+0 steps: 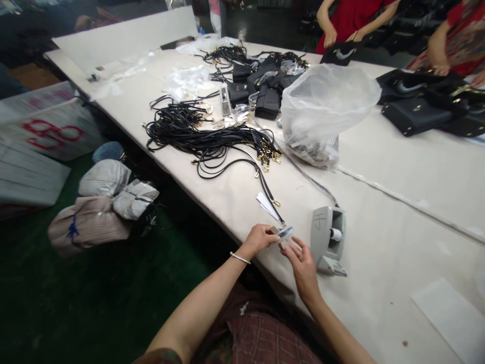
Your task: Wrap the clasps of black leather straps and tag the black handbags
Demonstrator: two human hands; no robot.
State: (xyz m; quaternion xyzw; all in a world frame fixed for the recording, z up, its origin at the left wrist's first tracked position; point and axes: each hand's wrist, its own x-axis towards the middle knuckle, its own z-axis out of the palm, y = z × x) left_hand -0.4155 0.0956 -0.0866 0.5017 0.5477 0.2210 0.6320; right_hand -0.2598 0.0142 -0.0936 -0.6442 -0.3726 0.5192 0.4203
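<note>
Just over the table's near edge, my left hand (260, 239) is closed with thumb and fingers on a small packet (285, 233) that looks like clear plastic with something brownish beside it. My right hand (302, 261) pinches the packet's other side; the exact kind of item is too small to make out. Black straps (204, 134) with gold clasps lie heaped beyond my hands, and the clasped end of one strap reaches almost to the packet. White paper slips (268, 206) rest next to that strap. To the right of my right hand stands a grey tape dispenser (328, 237).
A clear plastic bag (326, 108) with contents stands mid-table. Behind the straps are small black bags (268, 102); larger black handbags (417, 115) lie far right, near co-workers in red. White bins (45, 126) and wrapped bundles (93, 217) sit on the floor at left.
</note>
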